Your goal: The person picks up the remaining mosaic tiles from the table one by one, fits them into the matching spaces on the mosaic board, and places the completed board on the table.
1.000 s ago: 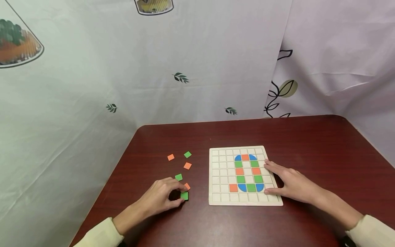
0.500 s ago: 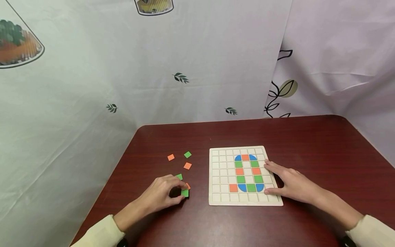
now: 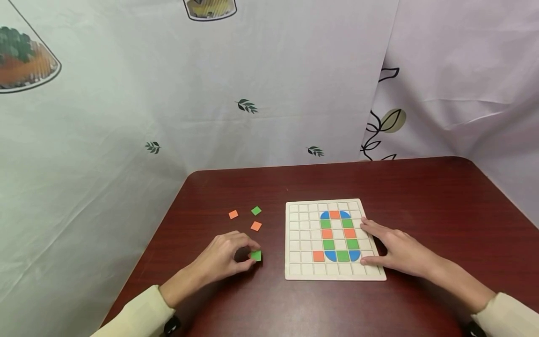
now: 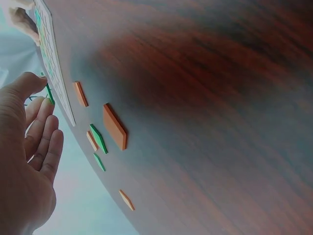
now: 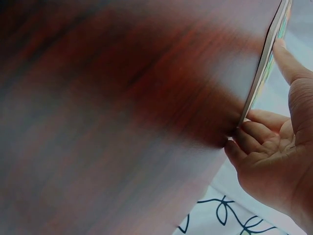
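Note:
My left hand (image 3: 225, 252) pinches a small green square tile (image 3: 256, 255) between thumb and forefinger, left of the board. In the left wrist view the tile (image 4: 50, 93) stands edge-on between the fingertips, over the table, with the other fingers stretched out below. A pale square grid board (image 3: 301, 274) carries a ring of orange and green squares with blue rounded corners, plus one orange square (image 3: 318, 256) at the ring's lower left. My right hand (image 3: 400, 250) rests along the board's right edge, thumb and fingertips on its rim, fingers fairly straight.
Beyond my left hand lie a loose orange tile (image 3: 233, 214), a green tile (image 3: 256, 210) and another orange one (image 3: 256, 226). The left wrist view shows further tiles, including a nearer orange tile (image 4: 114, 126), which my left hand hides from the head view. A printed cloth (image 3: 273, 93) hangs behind the table.
My left hand has lifted the green tile and moved slightly right and away from me, now covering the loose tiles beside it. The right hand and board stay put.

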{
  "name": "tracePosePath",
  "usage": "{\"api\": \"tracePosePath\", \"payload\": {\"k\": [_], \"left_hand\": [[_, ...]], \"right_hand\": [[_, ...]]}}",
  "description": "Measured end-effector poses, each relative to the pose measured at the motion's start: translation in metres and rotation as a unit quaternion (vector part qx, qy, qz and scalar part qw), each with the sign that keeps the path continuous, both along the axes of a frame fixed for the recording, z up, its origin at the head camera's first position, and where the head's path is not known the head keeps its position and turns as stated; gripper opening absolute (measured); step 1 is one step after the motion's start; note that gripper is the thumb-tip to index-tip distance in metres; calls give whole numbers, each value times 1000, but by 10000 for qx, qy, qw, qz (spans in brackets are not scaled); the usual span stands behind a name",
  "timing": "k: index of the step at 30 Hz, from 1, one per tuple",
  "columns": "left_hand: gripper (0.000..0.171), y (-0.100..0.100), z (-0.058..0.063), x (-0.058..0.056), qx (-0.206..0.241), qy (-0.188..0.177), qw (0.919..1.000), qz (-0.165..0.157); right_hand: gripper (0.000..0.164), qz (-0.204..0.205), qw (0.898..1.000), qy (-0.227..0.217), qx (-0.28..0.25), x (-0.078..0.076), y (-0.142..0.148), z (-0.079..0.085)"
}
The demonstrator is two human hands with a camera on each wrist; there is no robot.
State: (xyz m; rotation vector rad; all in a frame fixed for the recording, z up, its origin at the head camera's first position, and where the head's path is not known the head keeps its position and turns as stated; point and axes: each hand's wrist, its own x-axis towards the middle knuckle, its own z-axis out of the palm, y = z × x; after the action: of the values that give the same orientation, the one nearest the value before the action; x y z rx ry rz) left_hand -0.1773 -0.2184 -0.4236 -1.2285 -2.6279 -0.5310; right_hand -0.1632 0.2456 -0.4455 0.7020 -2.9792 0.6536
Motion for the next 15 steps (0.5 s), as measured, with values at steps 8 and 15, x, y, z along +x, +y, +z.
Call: {"api": "tracePosePath", "payload": {"k": [8,15], "left_hand": [[25,9,3,-5,-2,192,9997,-178],[25,16,6,-8,-31,111,9998,-176]], "right_hand": [[101,-8,10000,-4,-6,0,0,1],[101,0,10000,-14,3,0,0,1]]}}
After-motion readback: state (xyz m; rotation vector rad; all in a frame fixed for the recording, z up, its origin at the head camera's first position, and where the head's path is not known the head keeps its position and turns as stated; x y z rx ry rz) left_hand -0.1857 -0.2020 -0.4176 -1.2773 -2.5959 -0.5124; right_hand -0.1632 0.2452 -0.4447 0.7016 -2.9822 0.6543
